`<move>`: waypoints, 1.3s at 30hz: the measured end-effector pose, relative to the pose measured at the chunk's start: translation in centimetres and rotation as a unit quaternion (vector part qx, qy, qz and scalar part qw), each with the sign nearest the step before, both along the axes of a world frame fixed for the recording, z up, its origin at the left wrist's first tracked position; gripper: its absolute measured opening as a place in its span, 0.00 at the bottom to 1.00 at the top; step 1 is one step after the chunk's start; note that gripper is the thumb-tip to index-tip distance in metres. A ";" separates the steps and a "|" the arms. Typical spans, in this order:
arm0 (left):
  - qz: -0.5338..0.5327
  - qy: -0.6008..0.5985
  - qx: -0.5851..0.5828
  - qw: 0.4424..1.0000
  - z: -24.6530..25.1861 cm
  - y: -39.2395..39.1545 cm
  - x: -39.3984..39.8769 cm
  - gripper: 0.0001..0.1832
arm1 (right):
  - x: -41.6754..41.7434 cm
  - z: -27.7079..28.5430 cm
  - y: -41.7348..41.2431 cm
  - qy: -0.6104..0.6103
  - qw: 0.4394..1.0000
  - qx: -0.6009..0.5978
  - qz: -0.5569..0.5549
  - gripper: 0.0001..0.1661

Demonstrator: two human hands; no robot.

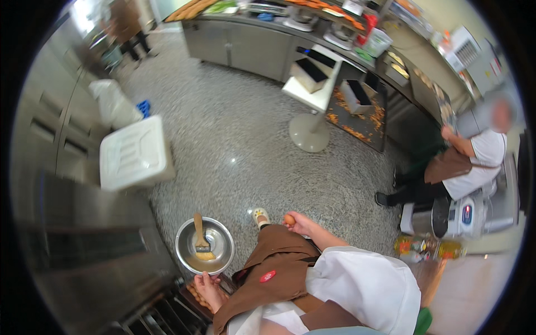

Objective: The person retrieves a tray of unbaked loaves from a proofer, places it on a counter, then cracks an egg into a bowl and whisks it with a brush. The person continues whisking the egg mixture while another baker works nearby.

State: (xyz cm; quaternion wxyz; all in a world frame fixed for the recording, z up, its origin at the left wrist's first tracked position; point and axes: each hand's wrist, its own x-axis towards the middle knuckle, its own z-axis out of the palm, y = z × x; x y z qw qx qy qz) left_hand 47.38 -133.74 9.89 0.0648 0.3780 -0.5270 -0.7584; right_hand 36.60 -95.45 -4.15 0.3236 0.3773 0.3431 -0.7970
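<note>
With its fingers at the near rim, my left hand (pixel 208 286) holds a steel mixing bowl (pixel 226 247), low at the left of centre. Inside the bowl leans a wooden-handled pastry brush (pixel 199 230), bristles down on the bowl's bottom. An egg (pixel 289 219) is held in the fingers of my right hand (pixel 298 223), out in front of my brown apron (pixel 284 255). The two hands are well apart.
A lidded white bin (pixel 134 153) stands at the left. Ahead is a pedestal scale (pixel 310 94) bearing loaf tins, beside a dark tray (pixel 347 130) with orange scraps. A co-worker (pixel 473 155) stands at the right near a machine (pixel 460 215); another person (pixel 123 25) is far left.
</note>
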 end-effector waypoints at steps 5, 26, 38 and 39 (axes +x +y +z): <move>-0.087 0.003 0.022 0.996 1.5 5.6 -13.2 0.07 | -7.2 1.5 4.2 0.057 0.995 0.006 -0.077 0.13; -0.413 0.002 0.052 0.909 4.7 13.5 -52.7 0.06 | -27.4 10.3 4.0 0.106 0.940 0.076 -0.314 0.13; -0.560 0.011 0.041 0.827 6.1 19.6 -62.9 0.06 | -29.0 14.5 3.2 0.119 0.890 0.078 -0.433 0.12; -0.574 0.011 0.040 0.818 6.0 20.4 -63.1 0.06 | -28.2 14.4 3.5 0.119 0.883 0.077 -0.447 0.12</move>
